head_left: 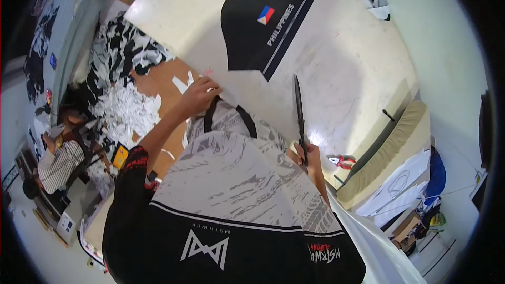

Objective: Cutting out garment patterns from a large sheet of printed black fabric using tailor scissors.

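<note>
Far left of and below the black panel [247,34]: one co-worker [63,159], seated, in a striped top. Between co-worker and panel: two heaps of scraps, namely one mixed heap [126,44] of black and white cuttings and, below, one mostly white heap [129,109]. Just right of these, lower left of the panel: one brown surface [150,85], partly covered with loose white pieces, too overlapped to count.

Closer to the panel, below left, at the edge of one pale table [363,47]: one left hand [201,96], bare, back upward, fingers bent and drawn together. Cannot tell of anything held between the fingertips.

Below the panel: one worn shirt [231,168], grey-patterned with black.

As to the panel itself: one piece, lying flat on the table, apart from both hands. Bears one small flag, one line of pale lettering and one grey stripe along the right side.

Below right of the panel: one pair of black scissors [300,105], upright in view, tip near the panel's lowest corner, not touching. At the handles: one right hand [309,155], bare, fingers wrapped round.

Farther below right of the panel: one pair of red-handled pliers [343,162]; beyond, one long beige padded piece [386,152].
</note>
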`<state>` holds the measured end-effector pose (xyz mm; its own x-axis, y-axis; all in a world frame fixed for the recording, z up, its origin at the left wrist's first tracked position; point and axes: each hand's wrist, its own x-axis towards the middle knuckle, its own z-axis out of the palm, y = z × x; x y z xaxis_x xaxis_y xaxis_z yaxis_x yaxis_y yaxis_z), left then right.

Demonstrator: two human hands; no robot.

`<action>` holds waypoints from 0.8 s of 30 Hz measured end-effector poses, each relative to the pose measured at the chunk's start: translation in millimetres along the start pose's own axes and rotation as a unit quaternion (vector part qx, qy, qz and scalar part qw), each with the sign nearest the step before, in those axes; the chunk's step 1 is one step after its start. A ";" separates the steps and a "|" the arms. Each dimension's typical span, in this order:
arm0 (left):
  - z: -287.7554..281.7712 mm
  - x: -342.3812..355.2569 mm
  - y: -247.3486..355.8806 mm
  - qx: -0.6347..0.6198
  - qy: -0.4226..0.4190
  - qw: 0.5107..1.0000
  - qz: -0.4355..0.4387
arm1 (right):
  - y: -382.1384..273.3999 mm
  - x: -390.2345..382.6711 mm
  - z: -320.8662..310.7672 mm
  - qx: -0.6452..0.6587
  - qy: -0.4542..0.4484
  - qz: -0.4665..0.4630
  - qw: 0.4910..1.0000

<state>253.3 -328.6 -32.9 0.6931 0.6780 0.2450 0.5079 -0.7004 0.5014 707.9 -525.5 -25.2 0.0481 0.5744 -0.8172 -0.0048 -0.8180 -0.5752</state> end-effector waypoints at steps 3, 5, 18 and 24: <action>-8.0 27.5 20.2 0.016 -0.001 1.000 -0.023 | -4.4 2.3 8.0 0.013 0.012 -0.018 1.000; -3.3 27.9 14.7 -0.002 -0.026 0.999 -0.025 | -13.9 0.0 12.2 0.049 0.028 -0.014 0.998; 22.6 158.8 -14.3 0.192 0.203 0.955 -0.095 | -30.0 11.3 13.0 0.077 0.028 -0.044 0.996; 31.6 119.7 0.2 -0.139 -0.206 0.950 -0.190 | -24.8 2.8 8.4 0.077 -0.001 -0.040 0.996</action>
<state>352.5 -254.6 -29.8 0.6569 0.6853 -0.3143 0.6461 -0.2969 0.7031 699.8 -503.4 -13.6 0.0516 0.6385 -0.7679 -0.1548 -0.7545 -0.6378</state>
